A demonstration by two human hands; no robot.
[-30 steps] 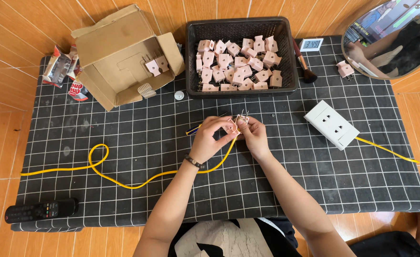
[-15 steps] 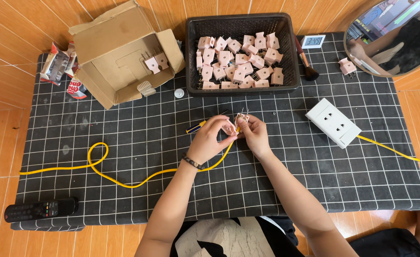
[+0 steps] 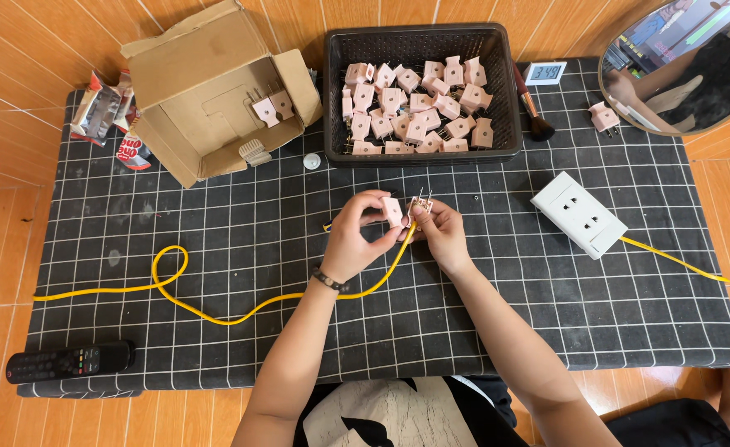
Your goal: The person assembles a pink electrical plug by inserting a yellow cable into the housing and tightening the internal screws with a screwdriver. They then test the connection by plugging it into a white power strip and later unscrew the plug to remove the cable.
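- You hold a pink plug, prongs up, above the middle of the tabletop; its pink cover piece is pinched in your left hand, and the body is gripped by your right hand.
- The yellow cord ends at the plug; joining the halves looks like the step in hand, calling for careful alignment.
- Smooth moulded plugs fill the black slatted basket; a white socket block lies to the right.

Bright, even daylight falls across the checked mat, casting only soft, short shadows beside the cardboard box. The frame is sharp throughout, with mild bowing at the edges and no glare.
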